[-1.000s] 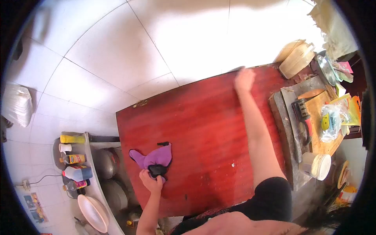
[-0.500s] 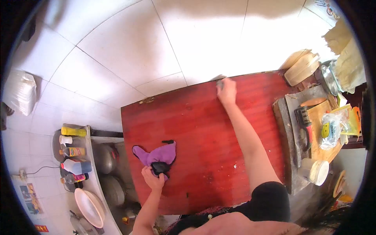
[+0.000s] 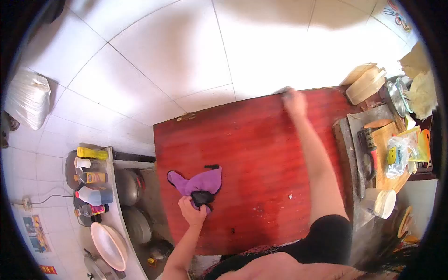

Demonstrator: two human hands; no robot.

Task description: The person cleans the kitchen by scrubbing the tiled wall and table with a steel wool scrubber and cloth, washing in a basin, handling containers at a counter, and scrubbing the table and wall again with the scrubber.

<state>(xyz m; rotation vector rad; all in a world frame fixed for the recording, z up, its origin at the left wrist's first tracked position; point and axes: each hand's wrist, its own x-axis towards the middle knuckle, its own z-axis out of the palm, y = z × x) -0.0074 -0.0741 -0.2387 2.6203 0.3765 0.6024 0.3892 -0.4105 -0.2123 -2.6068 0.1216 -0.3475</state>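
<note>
A purple cloth item with black trim (image 3: 204, 182) lies on the red tabletop (image 3: 247, 158), left of its middle. My left hand (image 3: 192, 211) is closed on the black part at its near end. My right hand (image 3: 295, 102) is at the table's far edge, against the white tiled wall, blurred, with its fingers curled round something small and dark that I cannot make out. Small pale specks dot the red surface.
Bottles (image 3: 95, 196) and a pale oval basin (image 3: 108, 246) stand on a shelf at the left. On the right are a cream plastic container (image 3: 366, 86), a wooden board (image 3: 385, 140), a black-and-red tool (image 3: 368, 149) and a lidded tub (image 3: 379, 203). A white bag (image 3: 29, 99) hangs far left.
My right hand went left along the far edge, then back to the right. My left hand stays on the purple item. The whole view has shifted somewhat.
</note>
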